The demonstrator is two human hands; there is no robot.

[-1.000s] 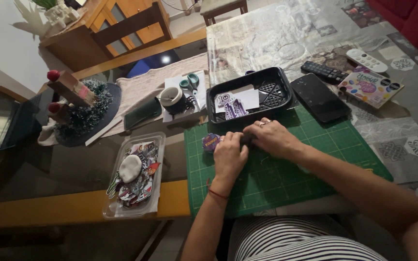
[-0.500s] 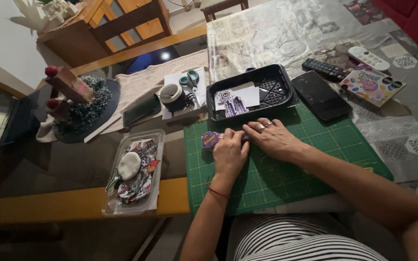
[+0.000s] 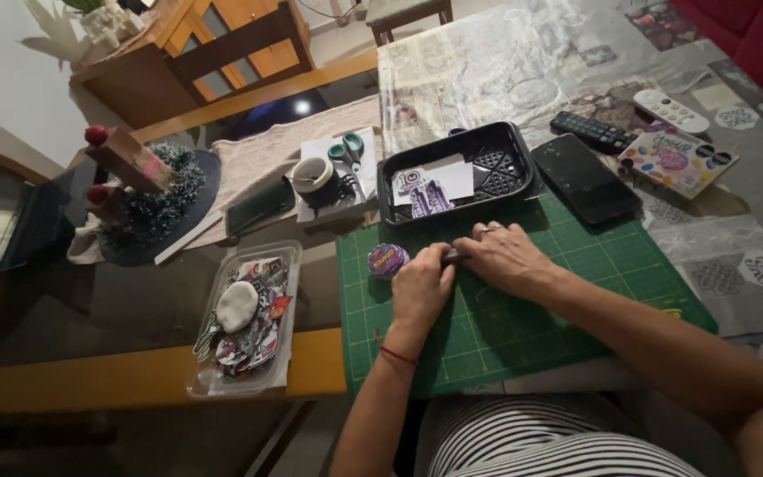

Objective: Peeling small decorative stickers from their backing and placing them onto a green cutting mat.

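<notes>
Both my hands rest close together on a green cutting mat (image 3: 576, 291). My left hand (image 3: 421, 287) is curled, fingers closed over something small that I cannot make out. My right hand (image 3: 505, 256), with a ring on one finger, pinches a small dark object (image 3: 450, 257) between the two hands. A round purple sticker (image 3: 387, 260) lies on the mat just left of my left hand. Behind the hands a black tray (image 3: 487, 150) holds white and purple cut-outs (image 3: 430, 190).
A clear plastic tray (image 3: 245, 318) of several stickers and a white lump sits left of the mat. A dark phone (image 3: 585, 177), a remote (image 3: 593, 132), a colourful box (image 3: 675, 159), scissors (image 3: 346, 150), a tape roll (image 3: 311, 175) and a decorated ornament (image 3: 139, 190) lie around.
The view has shifted slightly. My hands stay together on the mat, with only small finger movements over the dark object.
</notes>
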